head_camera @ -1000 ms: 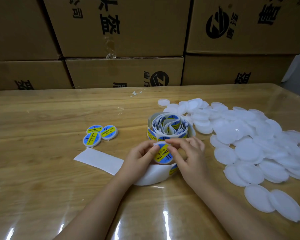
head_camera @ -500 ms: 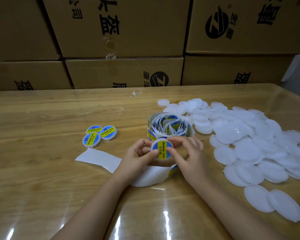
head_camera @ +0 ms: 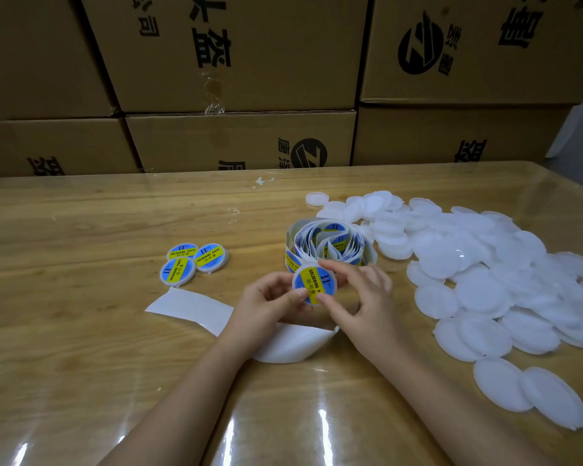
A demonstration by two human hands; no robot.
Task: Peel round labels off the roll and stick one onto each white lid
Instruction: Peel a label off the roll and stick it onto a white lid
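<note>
A white lid with a blue and yellow round label [head_camera: 314, 284] is held up just above the table, in front of the label roll [head_camera: 329, 245]. My left hand [head_camera: 270, 302] pinches its lower left edge with thumb and fingers. My right hand [head_camera: 357, 297] grips its right side, index finger on the top rim and thumb on the lower edge. Three labelled lids [head_camera: 192, 262] lie together to the left. A large heap of plain white lids [head_camera: 485, 274] covers the right side of the table.
An empty strip of white backing paper [head_camera: 196, 307] trails from the roll toward the left and curls under my hands. Stacked cardboard boxes [head_camera: 236, 75] wall off the far edge of the wooden table [head_camera: 81, 331]. A small paper scrap [head_camera: 261, 182] lies near the boxes.
The lid in my hands has risen from low over the backing strip and tilted its labelled face toward me. Both hands have shifted their hold round its rim.
</note>
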